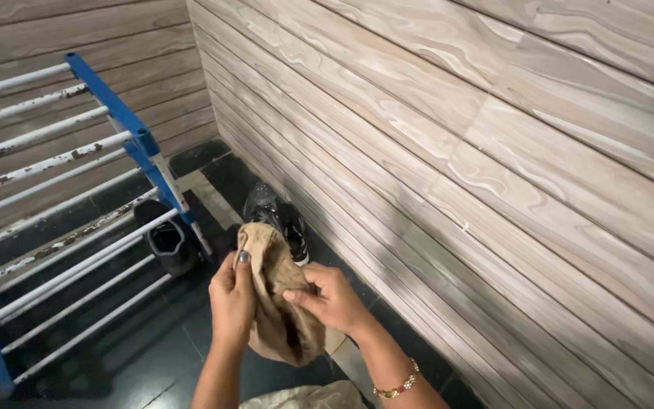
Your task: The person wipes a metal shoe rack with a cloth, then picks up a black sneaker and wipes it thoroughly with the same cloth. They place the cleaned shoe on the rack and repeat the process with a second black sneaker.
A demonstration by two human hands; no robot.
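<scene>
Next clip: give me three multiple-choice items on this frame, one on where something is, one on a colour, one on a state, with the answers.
1. Where do the black shoes stand?
A. On the rack's top bars
B. On the floor by the wall
C. In the person's lap

2. What colour is the frame of the drying rack?
A. Blue
B. Red
C. Green

3. How is the beige cloth held?
A. Left hand alone
B. Draped over the rack, untouched
C. Gripped by both hands

Answers: 1 B, the shoes sit on the dark floor at the foot of the tiled wall. 2 A, its corner bars are blue, the rods white. 3 C, the left hand and the right hand each pinch the cloth.
</scene>
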